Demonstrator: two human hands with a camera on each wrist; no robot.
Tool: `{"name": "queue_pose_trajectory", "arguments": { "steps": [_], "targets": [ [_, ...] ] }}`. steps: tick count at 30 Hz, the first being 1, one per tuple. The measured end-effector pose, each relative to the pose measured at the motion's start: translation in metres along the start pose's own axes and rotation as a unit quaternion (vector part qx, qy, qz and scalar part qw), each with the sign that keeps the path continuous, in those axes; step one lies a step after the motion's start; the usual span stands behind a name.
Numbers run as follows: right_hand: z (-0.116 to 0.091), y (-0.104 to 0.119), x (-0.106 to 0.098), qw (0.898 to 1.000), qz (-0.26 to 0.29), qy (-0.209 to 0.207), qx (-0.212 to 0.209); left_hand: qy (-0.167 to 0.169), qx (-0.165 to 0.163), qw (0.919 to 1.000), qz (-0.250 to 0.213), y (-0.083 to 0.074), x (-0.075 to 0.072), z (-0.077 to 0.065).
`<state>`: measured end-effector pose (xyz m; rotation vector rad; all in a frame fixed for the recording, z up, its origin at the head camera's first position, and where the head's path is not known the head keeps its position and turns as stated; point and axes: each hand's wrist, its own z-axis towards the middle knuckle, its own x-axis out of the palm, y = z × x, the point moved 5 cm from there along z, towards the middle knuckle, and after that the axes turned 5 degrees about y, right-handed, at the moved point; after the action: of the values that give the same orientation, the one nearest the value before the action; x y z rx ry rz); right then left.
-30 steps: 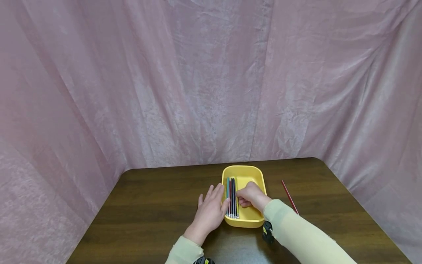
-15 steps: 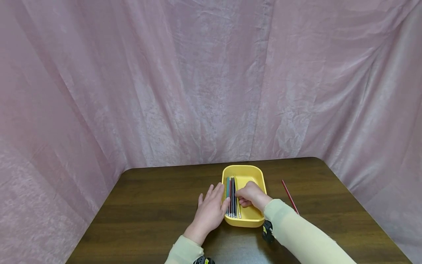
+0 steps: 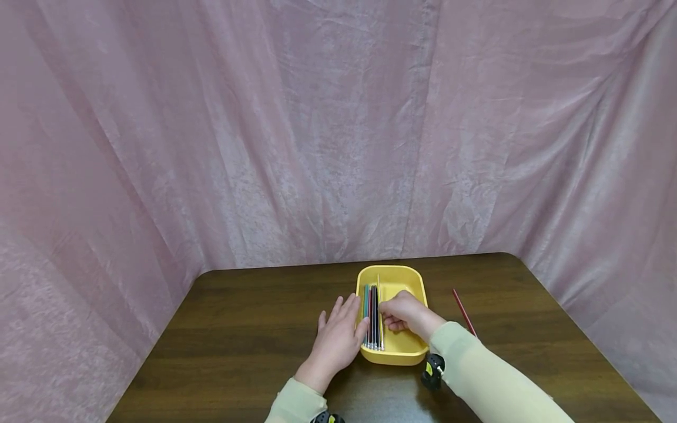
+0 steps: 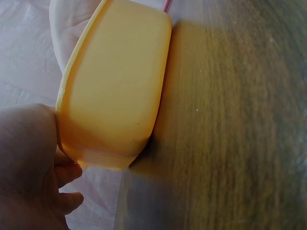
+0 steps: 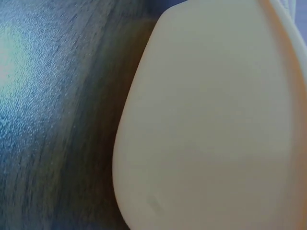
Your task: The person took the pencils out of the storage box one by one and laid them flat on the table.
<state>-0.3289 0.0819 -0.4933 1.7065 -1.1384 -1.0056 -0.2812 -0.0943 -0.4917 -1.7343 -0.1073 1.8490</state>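
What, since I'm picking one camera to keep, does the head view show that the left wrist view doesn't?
Only the head view: inside the yellow tray, the row of pencils and the right hand pinching a yellow pencil; also the pale sleeves.
Only the left wrist view: a broad close-up of the tray's outer wall, with a small dark speck.
Both: the tray, both hands, part of a red pencil, the table and the curtain.

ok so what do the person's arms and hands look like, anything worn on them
The left hand and right hand are bare, without gloves. Each arm has a pale yellow-green sleeve and, near the wrist, a black device marked with yellow.
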Motion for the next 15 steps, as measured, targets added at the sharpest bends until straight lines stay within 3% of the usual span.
{"name": "queue_pose_trajectory", "arguments": {
  "steps": [15],
  "targets": [
    [-0.007, 0.015, -0.010, 0.997, 0.041, 0.058, -0.008, 0.000, -0.001, 1.0000, -0.006, -0.002, -0.002, -0.001]
  ]
}}
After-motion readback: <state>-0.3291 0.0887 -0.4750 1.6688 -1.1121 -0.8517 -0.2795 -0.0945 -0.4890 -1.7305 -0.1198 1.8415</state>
